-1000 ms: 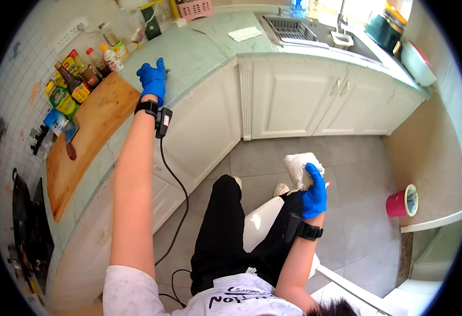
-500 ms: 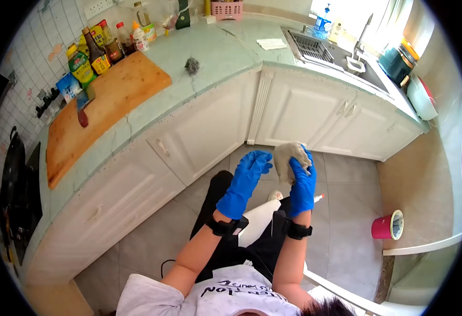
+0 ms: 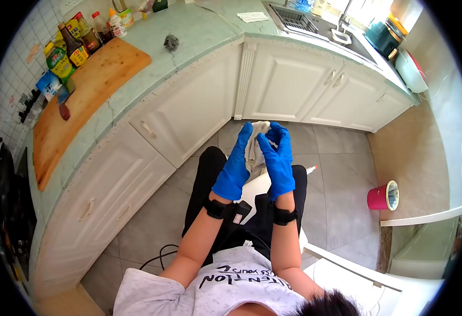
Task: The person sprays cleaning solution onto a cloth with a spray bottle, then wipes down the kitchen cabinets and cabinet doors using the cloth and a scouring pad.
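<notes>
A crumpled greyish-beige cloth [image 3: 254, 151] is held up between my two hands, above my lap. My left hand [image 3: 235, 166], in a blue glove, has closed on the cloth's left side. On the other side, my right hand [image 3: 277, 160], gloved the same way, is bent round the cloth's right edge with its fingers near the top. The gloves hide parts of the cloth. A white flat-sided object [image 3: 255, 190] shows between my knees, below the cloth.
Ahead, white cabinets [image 3: 189, 102] carry a green countertop [image 3: 199, 37]. On it are a cutting board [image 3: 91, 89] with a red-handled knife [image 3: 63, 109], several bottles, a dark scouring pad [image 3: 171, 43] and a sink [image 3: 320, 31]. A pink bin [image 3: 381, 197] stands at right.
My left hand has moved onto the cloth, which only the right hand held before. Cloth and right hand have shifted left, and the camera view has tilted down somewhat.
</notes>
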Action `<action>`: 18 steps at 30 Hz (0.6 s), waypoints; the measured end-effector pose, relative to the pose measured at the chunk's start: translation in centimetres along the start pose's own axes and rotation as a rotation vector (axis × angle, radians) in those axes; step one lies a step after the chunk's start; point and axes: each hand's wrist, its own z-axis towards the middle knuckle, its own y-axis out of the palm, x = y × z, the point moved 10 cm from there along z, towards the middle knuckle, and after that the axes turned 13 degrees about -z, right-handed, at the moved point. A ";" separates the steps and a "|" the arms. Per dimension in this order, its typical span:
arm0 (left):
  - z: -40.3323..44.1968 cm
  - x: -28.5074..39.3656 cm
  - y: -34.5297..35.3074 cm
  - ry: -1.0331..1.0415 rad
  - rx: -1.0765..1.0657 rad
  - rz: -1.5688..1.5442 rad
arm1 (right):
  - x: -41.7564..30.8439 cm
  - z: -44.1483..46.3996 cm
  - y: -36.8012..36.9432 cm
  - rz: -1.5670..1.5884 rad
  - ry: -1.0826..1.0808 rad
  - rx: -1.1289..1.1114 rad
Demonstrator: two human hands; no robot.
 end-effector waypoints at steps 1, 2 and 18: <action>0.1 -0.3 -0.4 -0.003 0.002 -0.003 | 0.1 -0.2 0.4 -0.003 0.004 0.000; 0.2 -0.6 -0.4 -0.016 -0.025 -0.009 | -0.2 -0.4 0.0 -0.082 -0.060 0.075; -0.2 5.3 -7.3 0.191 0.342 0.520 | 4.5 -2.0 -0.9 0.866 0.605 -0.311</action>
